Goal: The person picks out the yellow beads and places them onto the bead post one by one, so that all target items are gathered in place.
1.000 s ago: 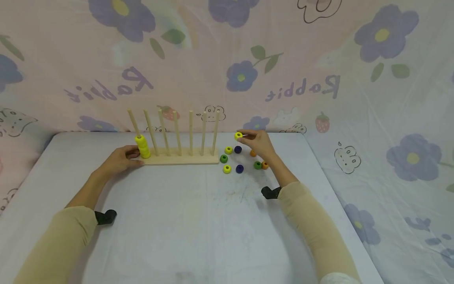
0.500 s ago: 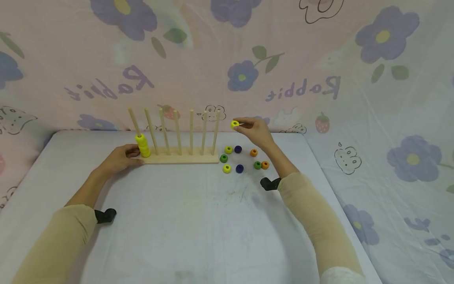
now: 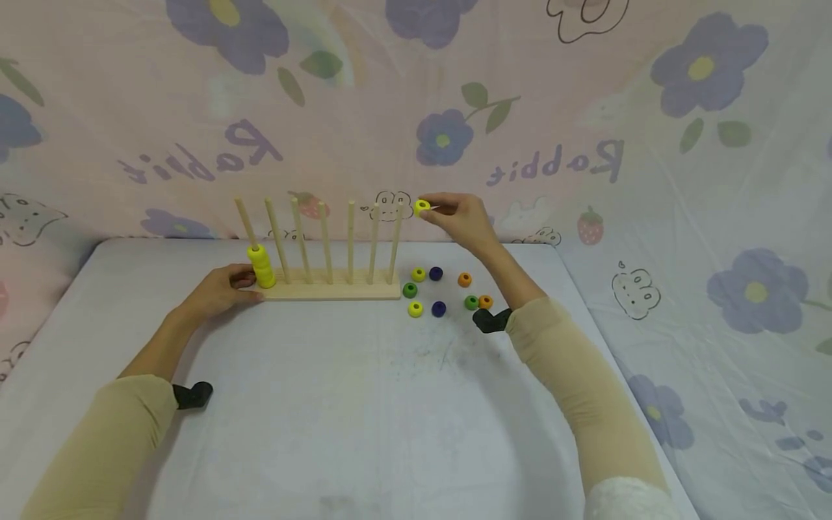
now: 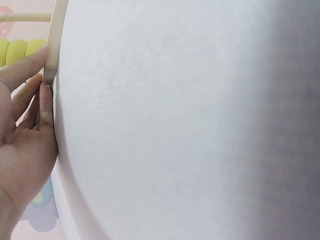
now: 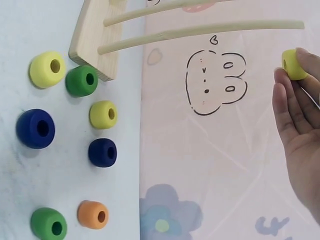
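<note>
A wooden peg stand [image 3: 338, 292] with a row of upright pegs stands at the back of the table. Several yellow beads [image 3: 262, 269] are stacked on its leftmost peg. My left hand [image 3: 217, 295] grips the stand's left end, thumb on the front edge, as the left wrist view shows; some fingertips are hidden behind it. Raised in the air, my right hand [image 3: 469, 222] pinches a yellow bead [image 5: 294, 66] between thumb and fingers. That bead is level with the top of the rightmost peg [image 5: 200, 35], just right of it and apart from it.
Loose beads lie right of the stand: two yellow, one of them a near yellow bead [image 3: 415, 309], two dark blue [image 3: 438, 309], two green [image 3: 409, 290] and two orange [image 3: 464, 279]. A patterned cloth [image 3: 364, 108] hangs behind the white table [image 3: 292, 404].
My right hand has lifted the yellow bead from just above the loose beads, up and slightly left, to the height of the peg tops. The left hand has stayed on the stand.
</note>
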`<state>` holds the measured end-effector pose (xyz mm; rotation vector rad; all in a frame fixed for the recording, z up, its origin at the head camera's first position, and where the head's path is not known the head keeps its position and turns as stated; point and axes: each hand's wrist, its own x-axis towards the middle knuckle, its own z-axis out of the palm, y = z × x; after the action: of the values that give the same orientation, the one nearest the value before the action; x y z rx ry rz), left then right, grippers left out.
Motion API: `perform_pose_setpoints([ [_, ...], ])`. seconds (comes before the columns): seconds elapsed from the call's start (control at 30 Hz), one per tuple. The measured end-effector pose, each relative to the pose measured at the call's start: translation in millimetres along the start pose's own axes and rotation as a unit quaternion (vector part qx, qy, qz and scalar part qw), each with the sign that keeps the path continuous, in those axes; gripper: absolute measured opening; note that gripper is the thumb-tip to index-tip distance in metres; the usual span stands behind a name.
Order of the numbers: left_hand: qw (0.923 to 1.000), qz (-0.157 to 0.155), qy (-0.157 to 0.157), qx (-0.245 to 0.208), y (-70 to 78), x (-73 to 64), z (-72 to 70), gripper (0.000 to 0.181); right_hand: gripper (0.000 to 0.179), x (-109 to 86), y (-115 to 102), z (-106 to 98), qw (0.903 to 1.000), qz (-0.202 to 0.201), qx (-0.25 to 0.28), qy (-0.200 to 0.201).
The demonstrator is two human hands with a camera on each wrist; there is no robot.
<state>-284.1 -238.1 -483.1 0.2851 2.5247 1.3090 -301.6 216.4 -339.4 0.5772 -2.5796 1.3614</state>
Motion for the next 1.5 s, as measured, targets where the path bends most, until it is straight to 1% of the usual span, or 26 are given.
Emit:
perform_pose_setpoints([
  [0.23, 1.0000, -0.001, 0.002, 0.000, 0.7, -0.8, 0.3, 0.084, 0.033, 11.4, -11.2, -0.2, 0.9989, -0.047, 0.000, -0.001],
  [0.37, 1.0000, -0.003, 0.001, -0.003, -0.1, -1.2, 0.1, 0.085, 0.033, 18.1, -19.3, 0.5, 0.9980, -0.062, -0.004, -0.009],
  [0.53, 1.0000, -0.003, 0.000, -0.003, -0.3, -1.9, -0.3, 0.087, 0.033, 24.2, -29.6, 2.0, 0.9975, -0.068, 0.002, -0.019],
  [0.83, 1.0000, -0.003, 0.006, 0.007, -0.6, -2.9, -1.0, 0.087, 0.031, 36.0, -50.8, 11.5, 0.9970, -0.072, 0.018, -0.021],
  [1.1, 1.0000, 0.004, 0.004, 0.003, -0.1, -0.4, -1.4, 0.086, 0.030, 44.7, -63.5, 18.6, 0.9950, -0.091, 0.011, -0.039],
  [1.27, 1.0000, 0.002, 0.004, -0.001, 0.3, 0.9, -1.6, 0.087, 0.031, 48.8, -72.6, 24.4, 0.9935, -0.097, 0.029, -0.053],
  [1.5, 1.0000, 0.003, 0.004, 0.002, -2.7, 1.8, 0.3, 0.087, 0.031, 53.4, -81.8, 35.2, 0.9918, -0.100, 0.039, -0.070],
])
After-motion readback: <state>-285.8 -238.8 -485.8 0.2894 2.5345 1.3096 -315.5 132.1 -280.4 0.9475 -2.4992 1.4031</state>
